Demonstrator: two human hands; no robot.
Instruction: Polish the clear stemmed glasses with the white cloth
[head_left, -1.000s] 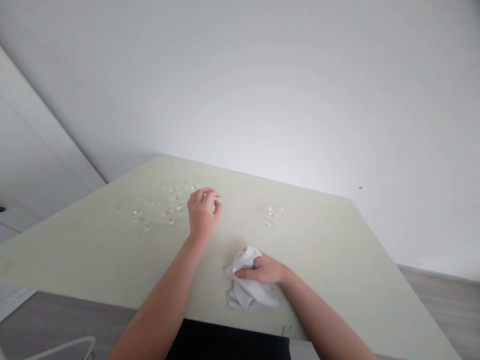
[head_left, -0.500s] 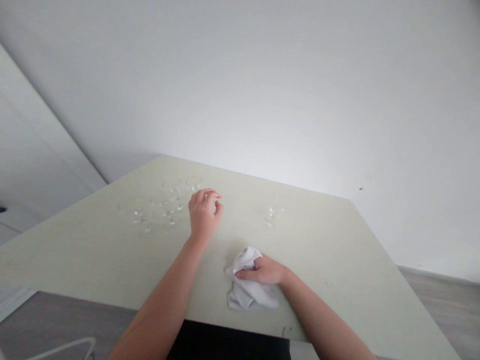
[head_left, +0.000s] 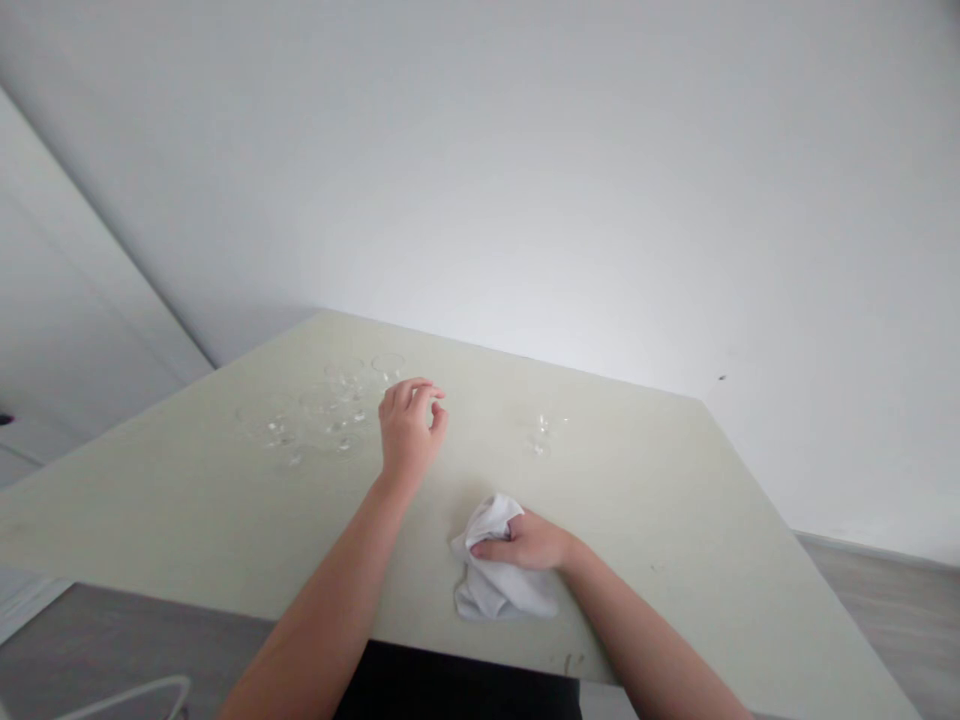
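Above the middle of the table, my left hand [head_left: 409,428] has its fingers curved and its thumb apart from them. I see nothing in the gap between them. Just left of it stand several clear stemmed glasses [head_left: 330,412], whose outlines are faint against the pale tabletop. Nearer my body, my right hand [head_left: 529,540] is closed on a crumpled white cloth [head_left: 495,585] that rests on the table. Its fingers are partly hidden in the folds. A lone clear glass [head_left: 541,432] sits beyond the right hand, touched by neither hand.
The pale table [head_left: 675,520] meets a white wall [head_left: 562,200] along its back edge. On the left is a white panel [head_left: 67,250] with a dark knob. Small marks show near the table's front edge. Grey floor [head_left: 885,620] shows past the right side.
Almost nothing differs. My left hand has shifted very slightly to the right; my right hand and the cloth stay in place.
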